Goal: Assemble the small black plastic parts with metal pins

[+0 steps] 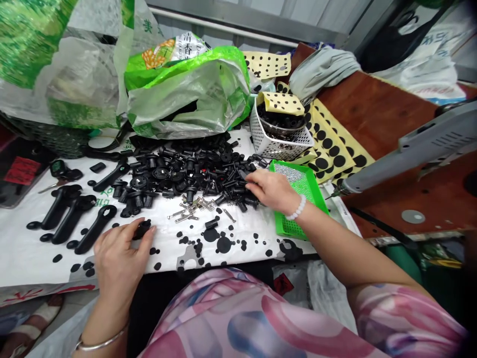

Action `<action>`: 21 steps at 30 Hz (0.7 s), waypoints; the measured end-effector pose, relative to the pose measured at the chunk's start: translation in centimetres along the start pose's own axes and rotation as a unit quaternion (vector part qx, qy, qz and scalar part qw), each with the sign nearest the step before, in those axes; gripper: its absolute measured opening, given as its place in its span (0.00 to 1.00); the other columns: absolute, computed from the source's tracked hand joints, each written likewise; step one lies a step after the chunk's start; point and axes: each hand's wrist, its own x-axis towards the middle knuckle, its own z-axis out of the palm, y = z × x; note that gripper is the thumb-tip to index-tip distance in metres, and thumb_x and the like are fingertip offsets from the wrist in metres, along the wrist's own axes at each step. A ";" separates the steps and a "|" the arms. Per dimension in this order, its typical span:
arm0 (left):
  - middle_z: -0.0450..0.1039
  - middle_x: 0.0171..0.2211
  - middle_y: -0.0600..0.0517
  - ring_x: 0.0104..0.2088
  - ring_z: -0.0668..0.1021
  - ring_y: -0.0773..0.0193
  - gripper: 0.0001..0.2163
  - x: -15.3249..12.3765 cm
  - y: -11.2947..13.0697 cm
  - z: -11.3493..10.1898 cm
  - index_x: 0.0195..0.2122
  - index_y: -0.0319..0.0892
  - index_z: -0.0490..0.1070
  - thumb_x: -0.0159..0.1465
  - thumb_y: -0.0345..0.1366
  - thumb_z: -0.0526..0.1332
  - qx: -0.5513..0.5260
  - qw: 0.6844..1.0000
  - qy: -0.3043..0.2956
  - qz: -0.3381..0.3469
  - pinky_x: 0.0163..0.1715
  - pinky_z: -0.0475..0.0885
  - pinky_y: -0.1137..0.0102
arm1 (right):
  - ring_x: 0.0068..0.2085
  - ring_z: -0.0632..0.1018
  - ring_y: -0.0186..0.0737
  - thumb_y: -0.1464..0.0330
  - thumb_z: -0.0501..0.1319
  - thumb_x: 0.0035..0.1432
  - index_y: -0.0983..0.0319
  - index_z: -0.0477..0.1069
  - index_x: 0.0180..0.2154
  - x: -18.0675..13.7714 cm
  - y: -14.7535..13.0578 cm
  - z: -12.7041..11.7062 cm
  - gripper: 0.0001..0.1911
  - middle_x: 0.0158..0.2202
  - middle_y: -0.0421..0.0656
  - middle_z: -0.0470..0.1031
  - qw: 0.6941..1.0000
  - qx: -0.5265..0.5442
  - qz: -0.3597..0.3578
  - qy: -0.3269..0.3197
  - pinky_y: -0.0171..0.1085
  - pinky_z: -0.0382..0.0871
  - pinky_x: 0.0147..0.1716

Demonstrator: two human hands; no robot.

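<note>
One view only, the head camera, looking down at a desk (26, 248) covered with a white sheet.

Left hand (119, 258) sits near the front edge. Its fingers (124, 229) are curled in, and thumb and forefinger pinch a small black part (142, 229) that rests right on the sheet. The other fingers are tucked under, so I can't see how much of the part they cover. A thin bangle (100, 343) sits on that wrist, and three long black handles (74, 219) lie just left of the hand.

Right hand (270, 191) is stretched out further back, palm down, at the right edge of a big pile of black parts (179, 171). Its fingers (256, 186) are bent and close together with the tips buried among the parts. Whether they actually grip one I can't tell, since the tips are hidden. A white bead bracelet (297, 209) is on that wrist, which lies over a green tray (303, 191).

Some small metal clips (190, 211) lie between the two hands, with flat black discs (223, 243) scattered in front of them. Behind the tray are a white basket (278, 141) and yellow sheets of black dots (335, 149). A green plastic bag (194, 94) slumps behind the pile. On the right a grey tool (410, 154) is cut off by the frame, hard to say what it is.
</note>
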 end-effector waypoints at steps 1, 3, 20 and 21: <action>0.72 0.31 0.46 0.35 0.74 0.53 0.13 0.1 0.0 0.0 0.44 0.43 0.71 0.59 0.41 0.61 0.009 1.000 -0.002 0.000 0.43 0.65 0.56 | 0.37 0.74 0.39 0.67 0.54 0.61 0.62 0.71 0.42 -0.6 -1.1 0.1 0.11 0.39 0.45 0.74 0.999 0.030 -0.034 -0.008 0.35 0.62 0.32; 0.72 0.33 0.45 0.37 0.74 0.52 0.14 0.2 -0.1 0.1 0.44 0.43 0.72 0.58 0.41 0.61 0.020 1.000 -0.004 -0.005 0.45 0.63 0.54 | 0.36 0.74 0.38 0.67 0.54 0.61 0.63 0.72 0.41 -1.6 -3.0 0.5 0.11 0.37 0.45 0.74 0.992 0.071 -0.105 -0.026 0.34 0.62 0.31; 0.72 0.36 0.46 0.37 0.73 0.57 0.08 1.5 9.8 3.4 0.39 0.41 0.72 0.60 0.35 0.58 -0.088 0.966 -0.123 0.208 0.48 0.62 0.53 | 0.36 0.75 0.39 0.66 0.54 0.61 0.61 0.73 0.38 1.0 -1.5 -0.2 0.10 0.38 0.44 0.75 0.996 -0.028 -0.081 -0.018 0.35 0.56 0.25; 0.72 0.36 0.46 0.38 0.73 0.57 0.07 1.5 9.6 3.4 0.39 0.41 0.72 0.60 0.35 0.58 -0.098 0.966 -0.122 0.204 0.48 0.62 0.53 | 0.35 0.75 0.39 0.65 0.55 0.61 0.62 0.73 0.37 1.2 -2.1 -0.1 0.10 0.37 0.45 0.75 0.994 -0.036 -0.096 -0.030 0.35 0.56 0.25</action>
